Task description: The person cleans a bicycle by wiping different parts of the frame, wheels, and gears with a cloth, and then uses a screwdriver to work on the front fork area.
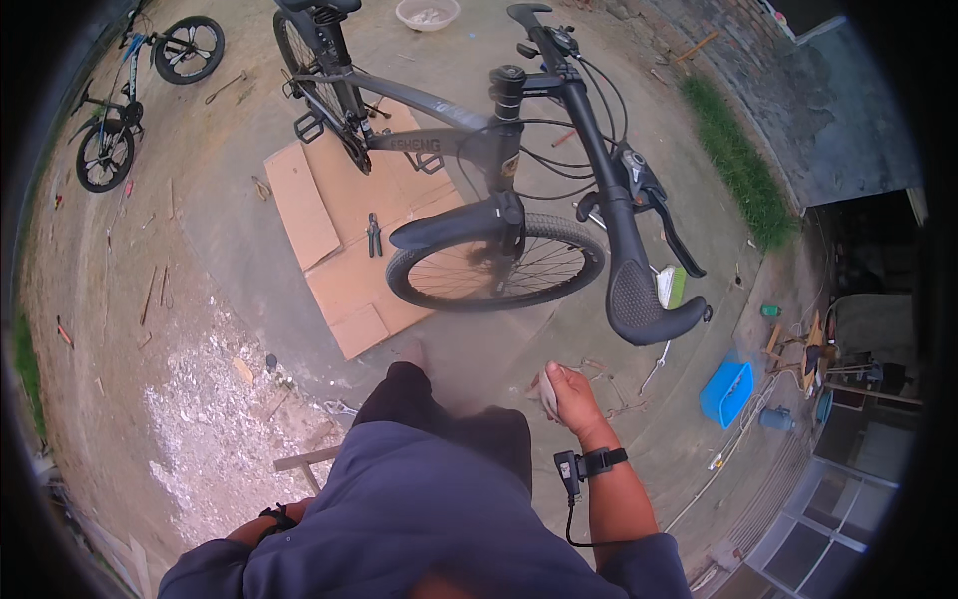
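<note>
My right hand (574, 399) is in front of my body at the right, its fingers curled in. Whatever is inside, if anything, is hidden. A black strap with a small device (589, 464) and a cable is round that wrist. Of my left arm only the forearm (254, 527) with a dark band shows at the lower left; the hand is hidden by my shirt. Ahead stands a dark bicycle (439, 110), its front wheel (496, 262) turned sideways and the handlebar grip (644, 299) nearest my right hand, not touched by it. Green-handled pliers (374, 236) lie on flattened cardboard (319, 235) under the bicycle.
At the far left lies a second bicycle (132, 95). A pale basin (427, 14) sits at the back. To the right are a blue plastic basket (726, 393), a wrench (655, 367) and a green-and-white brush (671, 287). White debris (215, 409) covers ground at the left.
</note>
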`<state>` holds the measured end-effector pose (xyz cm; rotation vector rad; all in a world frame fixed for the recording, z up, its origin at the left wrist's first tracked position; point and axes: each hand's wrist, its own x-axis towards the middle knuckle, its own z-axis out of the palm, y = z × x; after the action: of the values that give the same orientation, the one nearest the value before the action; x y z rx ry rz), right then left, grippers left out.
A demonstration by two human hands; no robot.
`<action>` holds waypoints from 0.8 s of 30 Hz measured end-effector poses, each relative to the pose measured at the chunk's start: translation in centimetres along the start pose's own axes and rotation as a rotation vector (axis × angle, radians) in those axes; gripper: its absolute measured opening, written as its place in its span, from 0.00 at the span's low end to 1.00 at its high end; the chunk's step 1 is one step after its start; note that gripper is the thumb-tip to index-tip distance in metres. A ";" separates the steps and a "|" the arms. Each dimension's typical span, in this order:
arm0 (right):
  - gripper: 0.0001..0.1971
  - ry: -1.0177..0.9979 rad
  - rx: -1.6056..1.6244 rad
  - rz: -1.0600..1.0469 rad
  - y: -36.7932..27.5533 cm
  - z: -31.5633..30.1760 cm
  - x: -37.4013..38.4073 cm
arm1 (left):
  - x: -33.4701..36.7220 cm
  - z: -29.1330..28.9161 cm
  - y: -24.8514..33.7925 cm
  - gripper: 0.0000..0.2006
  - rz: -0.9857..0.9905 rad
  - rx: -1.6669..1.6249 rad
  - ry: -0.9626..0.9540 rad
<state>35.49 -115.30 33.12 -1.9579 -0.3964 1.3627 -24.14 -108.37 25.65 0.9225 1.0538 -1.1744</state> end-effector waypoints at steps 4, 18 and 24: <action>0.24 -0.238 -0.338 -0.032 0.6 3.2 6.7 | 6.4 5.5 1.9 0.21 0.044 -0.162 -0.077; 0.26 -0.756 -0.607 0.091 10.2 9.4 23.9 | 30.3 14.8 14.3 0.21 0.169 -0.497 -0.122; 0.25 -0.713 -0.553 0.253 11.9 9.9 28.9 | 39.1 13.1 17.0 0.21 0.191 -0.523 -0.036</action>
<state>36.31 -102.47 3.02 -1.9128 -0.9646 2.3061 -2.90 -128.08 -8.22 0.5704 1.1420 -0.7020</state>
